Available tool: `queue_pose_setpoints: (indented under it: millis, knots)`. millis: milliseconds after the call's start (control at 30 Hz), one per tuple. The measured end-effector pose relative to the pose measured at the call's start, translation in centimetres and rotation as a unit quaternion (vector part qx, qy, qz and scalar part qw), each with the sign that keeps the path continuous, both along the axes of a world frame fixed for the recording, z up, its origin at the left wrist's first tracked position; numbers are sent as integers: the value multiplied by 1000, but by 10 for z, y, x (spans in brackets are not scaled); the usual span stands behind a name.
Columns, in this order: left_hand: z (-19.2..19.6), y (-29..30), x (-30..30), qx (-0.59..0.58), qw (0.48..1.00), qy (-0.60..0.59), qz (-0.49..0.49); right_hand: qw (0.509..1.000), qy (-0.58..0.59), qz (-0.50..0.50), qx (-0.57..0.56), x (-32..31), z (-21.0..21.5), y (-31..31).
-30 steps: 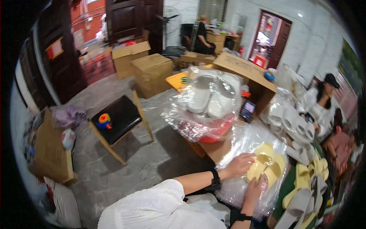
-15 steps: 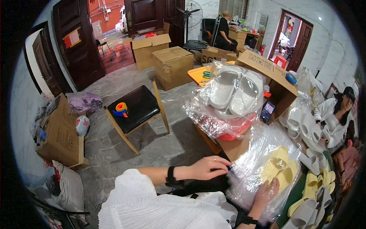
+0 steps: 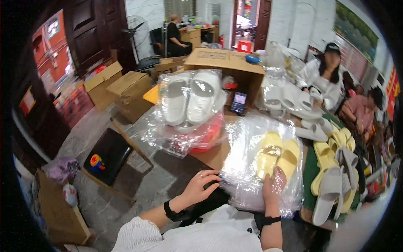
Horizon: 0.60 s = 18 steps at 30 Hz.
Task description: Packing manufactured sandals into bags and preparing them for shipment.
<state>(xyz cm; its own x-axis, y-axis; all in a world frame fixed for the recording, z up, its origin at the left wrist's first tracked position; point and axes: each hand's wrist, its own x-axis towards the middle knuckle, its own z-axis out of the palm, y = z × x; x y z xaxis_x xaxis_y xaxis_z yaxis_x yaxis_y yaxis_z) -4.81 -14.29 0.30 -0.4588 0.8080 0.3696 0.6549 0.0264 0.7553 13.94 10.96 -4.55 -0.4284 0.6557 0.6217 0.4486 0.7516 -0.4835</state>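
Observation:
A pair of yellow slippers (image 3: 269, 154) lies on or in the topmost of several clear plastic bags (image 3: 239, 168), stacked on the table in front of me. My right hand (image 3: 275, 185) grips the slippers by their near ends, thumb and fingers around them. At the stack's left edge, my left hand (image 3: 199, 189) has its fingers bent and closed on the bag's edge, a small dark blue spot at the fingertips. Beyond it, a bagged pair of white slippers (image 3: 187, 98) rests on top of a red, plastic-wrapped pile (image 3: 205, 138).
Loose yellow and grey slippers (image 3: 327, 189) crowd the green surface at right. A phone (image 3: 238, 103) leans by an open carton (image 3: 226, 56). A black-seated chair (image 3: 107, 153) holds a tape roll (image 3: 96, 161). Two people (image 3: 325, 71) (image 3: 363, 111) sit at right, another (image 3: 175, 38) farther back.
My view has swung to the right, so the scene sits farther left. The right hand stays at the yellow slippers' near ends, and the left hand stays at the bag's edge.

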Motion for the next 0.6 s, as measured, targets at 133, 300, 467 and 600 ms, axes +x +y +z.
queue_pose_setpoints:
  millis: [133,300,467,600]
  knots:
    - [-2,9,10,-20,999,14,-38,999,-12,0,40,3,-1,4]
    - [10,28,16,-52,992,77,-85,997,65,-15,36,6,-6,13]
    - [18,32,15,-50,993,57,-88,997,4,70,-39,-10,6,13]
    - [33,69,44,-31,985,45,-162,997,-55,42,21,59,25,6]
